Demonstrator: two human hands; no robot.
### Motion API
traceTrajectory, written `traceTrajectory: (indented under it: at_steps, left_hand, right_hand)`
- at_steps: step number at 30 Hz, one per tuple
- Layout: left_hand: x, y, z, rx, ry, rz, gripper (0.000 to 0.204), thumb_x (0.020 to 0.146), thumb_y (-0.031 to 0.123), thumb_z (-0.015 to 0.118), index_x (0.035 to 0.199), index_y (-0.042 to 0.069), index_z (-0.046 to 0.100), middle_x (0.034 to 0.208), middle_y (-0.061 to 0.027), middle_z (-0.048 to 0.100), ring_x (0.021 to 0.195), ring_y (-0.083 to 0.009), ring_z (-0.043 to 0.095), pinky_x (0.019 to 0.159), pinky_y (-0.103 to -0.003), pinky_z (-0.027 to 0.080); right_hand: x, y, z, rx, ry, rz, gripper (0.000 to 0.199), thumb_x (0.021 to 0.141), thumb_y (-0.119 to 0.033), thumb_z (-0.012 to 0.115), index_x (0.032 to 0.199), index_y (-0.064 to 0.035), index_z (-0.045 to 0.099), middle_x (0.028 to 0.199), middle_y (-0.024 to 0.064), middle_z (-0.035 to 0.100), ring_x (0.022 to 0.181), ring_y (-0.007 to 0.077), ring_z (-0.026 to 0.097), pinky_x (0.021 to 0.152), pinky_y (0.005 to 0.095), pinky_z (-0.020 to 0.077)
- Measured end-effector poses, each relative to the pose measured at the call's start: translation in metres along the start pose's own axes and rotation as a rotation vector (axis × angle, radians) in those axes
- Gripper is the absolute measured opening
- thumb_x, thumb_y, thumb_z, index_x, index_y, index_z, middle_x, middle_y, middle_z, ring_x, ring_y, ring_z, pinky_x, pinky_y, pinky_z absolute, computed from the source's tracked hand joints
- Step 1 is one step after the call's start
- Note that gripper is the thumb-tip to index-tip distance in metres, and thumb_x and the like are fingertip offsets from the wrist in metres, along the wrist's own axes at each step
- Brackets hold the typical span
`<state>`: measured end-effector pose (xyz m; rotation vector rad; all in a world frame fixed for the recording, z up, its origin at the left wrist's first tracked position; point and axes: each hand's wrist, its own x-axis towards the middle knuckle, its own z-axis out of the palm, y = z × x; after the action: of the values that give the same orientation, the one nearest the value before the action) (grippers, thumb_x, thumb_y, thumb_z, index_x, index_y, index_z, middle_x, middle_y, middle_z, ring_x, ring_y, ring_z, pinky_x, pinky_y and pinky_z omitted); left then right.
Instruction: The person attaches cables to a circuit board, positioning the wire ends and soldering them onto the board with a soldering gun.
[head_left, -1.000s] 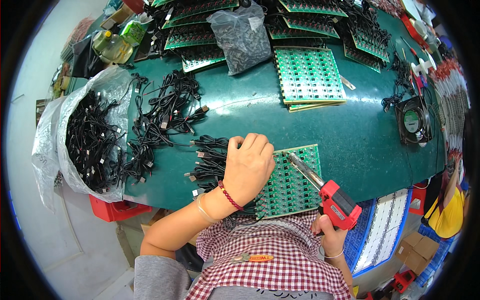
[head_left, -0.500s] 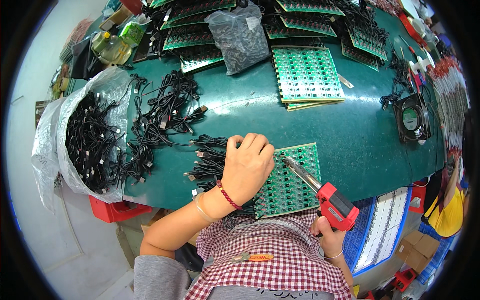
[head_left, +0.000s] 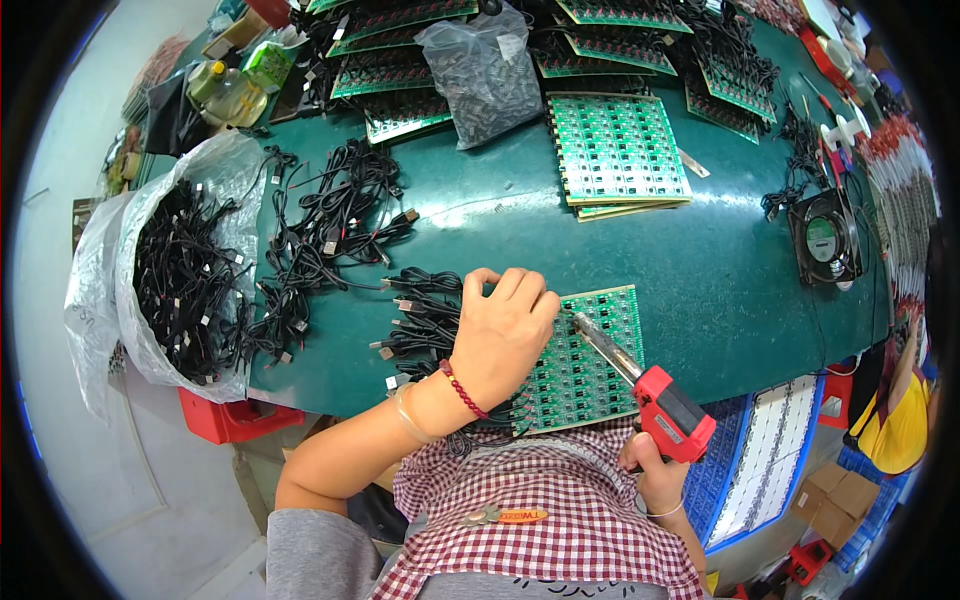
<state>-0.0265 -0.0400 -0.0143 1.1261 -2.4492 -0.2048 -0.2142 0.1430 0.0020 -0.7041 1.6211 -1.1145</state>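
A green circuit board (head_left: 605, 375) with rows of small parts lies at the table's near edge in front of me. My left hand (head_left: 505, 335) is over its left side, fingers curled and pinched together near the far-left corner; whatever they hold is hidden beneath them. In my right hand (head_left: 655, 478) is a red and black soldering gun (head_left: 672, 415), pointing up and left. Its metal tip is at the board's far-left part, close to my left fingertips. Black USB cables (head_left: 425, 310) fan out to the left of my left hand, their plugs facing left.
A clear plastic bag (head_left: 125, 280) full of black cables sits at left, beside a loose cable pile (head_left: 335, 200). Further back are stacked boards (head_left: 620, 150), a grey bag of small parts (head_left: 480, 85) and more wired boards (head_left: 395, 75). A black fan (head_left: 825, 235) stands at right.
My left hand has shifted very slightly to the right. The soldering gun's tip stays at nearly the same part of the board.
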Motion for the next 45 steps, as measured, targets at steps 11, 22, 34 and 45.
traceTrajectory:
  at_steps: [11,22,34,45]
  left_hand:
    - [0.001,-0.001,0.001,0.007,0.003,0.001,0.015,0.068,0.006,0.067,0.078,0.008,0.055,0.085,-0.0025,0.054,0.086,-0.0186,0.055,0.081,-0.039,0.039]
    - [0.003,0.008,-0.021,0.164,-0.060,-0.020,0.016,0.074,0.016,0.066,0.086,0.010,0.057,0.091,-0.0035,0.053,0.093,-0.0203,0.053,0.091,-0.047,0.037]
    - [0.014,-0.129,-0.088,0.448,-0.096,-0.354,0.030,0.079,0.002,0.056,0.105,0.016,0.062,0.083,-0.0060,0.057,0.086,-0.0249,0.058,0.071,-0.035,0.045]
    - [0.031,-0.154,-0.104,0.437,-0.042,0.134,0.010,0.076,0.005,0.064,0.084,0.011,0.065,0.089,-0.0035,0.053,0.093,-0.0228,0.051,0.082,-0.035,0.041]
  right_hand:
    - [-0.001,-0.001,-0.003,0.146,0.015,0.007,0.015,0.087,-0.010,0.063,0.077,-0.0004,0.058,0.064,0.0055,0.059,0.056,0.0123,0.056,0.053,0.0265,0.0457]
    - [0.002,-0.008,-0.002,0.246,0.032,-0.118,0.034,0.092,-0.018,0.056,0.118,0.0029,0.046,0.060,0.0044,0.046,0.048,0.0122,0.043,0.047,0.0273,0.0413]
    - [0.005,-0.018,-0.005,0.345,0.085,-0.186,0.032,0.091,-0.013,0.055,0.115,0.0060,0.046,0.058,0.0057,0.046,0.048,0.0122,0.044,0.047,0.0273,0.0412]
    - [0.001,-0.024,-0.007,0.358,0.111,-0.248,0.031,0.093,-0.016,0.053,0.116,0.0033,0.045,0.059,0.0044,0.045,0.048,0.0114,0.042,0.045,0.0260,0.0393]
